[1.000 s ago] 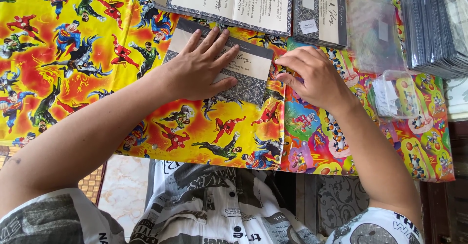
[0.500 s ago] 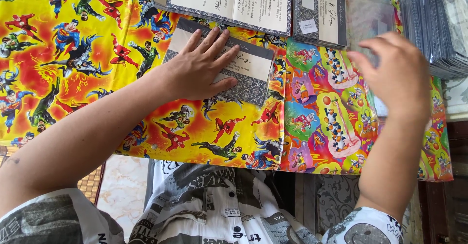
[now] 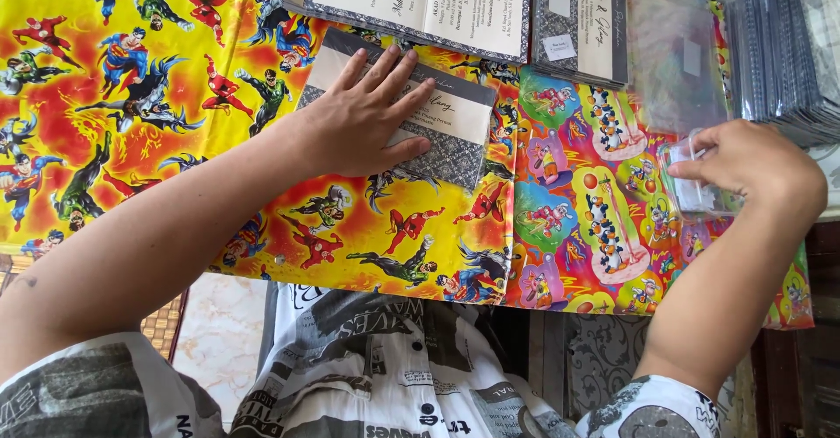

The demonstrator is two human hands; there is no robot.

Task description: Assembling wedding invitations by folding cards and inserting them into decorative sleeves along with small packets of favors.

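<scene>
A bright yellow wrapping sheet printed with cartoon heroes (image 3: pixel 131 105) covers the left part of the surface (image 3: pixel 219 333). On it, toward the middle, lies a folded grey patterned card (image 3: pixel 455 132) with a cream panel, its long axis running from upper left to lower right. The left hand (image 3: pixel 363 119) lies flat on this card, palm down, fingers spread and pointing up and to the right; it grips nothing, only presses the card against the surface, with the forearm stretching back to the lower left.

Above the card, at the top edge, lie an open card with cream pages (image 3: pixel 420 0) and, beside it, a second grey card (image 3: pixel 582 18). Further right comes a second wrapping sheet with cartoon animals (image 3: pixel 595 219). Over its right edge the right hand (image 3: pixel 752 167) is curled, thumb and fingertips pinched on a clear plastic sleeve (image 3: pixel 691 184). That hand is well apart from the card, which lies to its left, and far nearer to the stack of clear sleeves (image 3: pixel 787 44) just above it.
</scene>
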